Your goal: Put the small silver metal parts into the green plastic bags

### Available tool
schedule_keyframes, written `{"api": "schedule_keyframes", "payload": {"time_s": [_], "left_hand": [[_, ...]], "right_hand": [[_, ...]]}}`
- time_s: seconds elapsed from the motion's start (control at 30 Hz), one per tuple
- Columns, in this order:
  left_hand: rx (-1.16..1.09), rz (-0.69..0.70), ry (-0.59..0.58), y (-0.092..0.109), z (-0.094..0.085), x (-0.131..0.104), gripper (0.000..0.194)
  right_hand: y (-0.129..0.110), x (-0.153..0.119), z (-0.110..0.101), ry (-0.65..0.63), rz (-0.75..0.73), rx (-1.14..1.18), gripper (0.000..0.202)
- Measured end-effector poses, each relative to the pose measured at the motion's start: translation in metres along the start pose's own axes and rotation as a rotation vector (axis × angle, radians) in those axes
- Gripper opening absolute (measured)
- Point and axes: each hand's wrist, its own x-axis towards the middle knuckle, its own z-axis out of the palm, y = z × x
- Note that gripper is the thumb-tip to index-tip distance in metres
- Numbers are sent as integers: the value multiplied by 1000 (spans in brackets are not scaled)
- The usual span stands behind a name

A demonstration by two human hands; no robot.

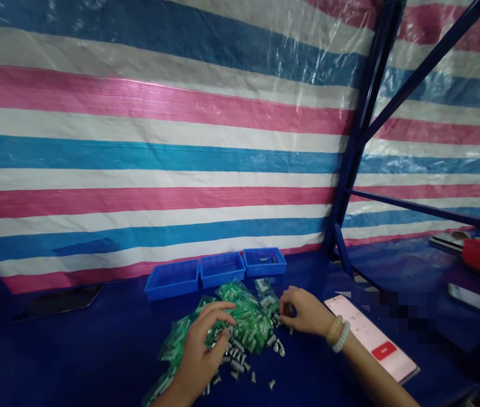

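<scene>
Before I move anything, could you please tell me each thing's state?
Right blue tray: open, holding parts
Other blue trays: open-topped
Pink-screened phone: lying flat, lit
Green packets: heaped
Small parts: loose
Black slab: lying flat
Left hand: loosely open
Right hand: fingers curled

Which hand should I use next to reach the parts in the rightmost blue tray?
Probably your right hand: it is closer to the rightmost blue tray, while your left hand would have to cross the green packets. I can't tell whether the right already holds something.
</scene>
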Motion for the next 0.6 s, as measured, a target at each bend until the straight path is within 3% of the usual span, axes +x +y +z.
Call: {"api": "schedule_keyframes", "payload": {"time_s": [0.1,0.33,0.47,0.6], "left_hand": [[3,1,-2,0,0,0,17],[13,10,3,5,-2,1,17],[-45,-11,14,6,0,1,20],[-140,-52,-6,10,3,1,32]], "right_hand": [[-7,-8,7,-12,36,-93,2],[-1,-13,18,147,47,-62,10],[-14,-10,4,272,68,216,6],[-55,-3,-4,275,36,641,6]]}}
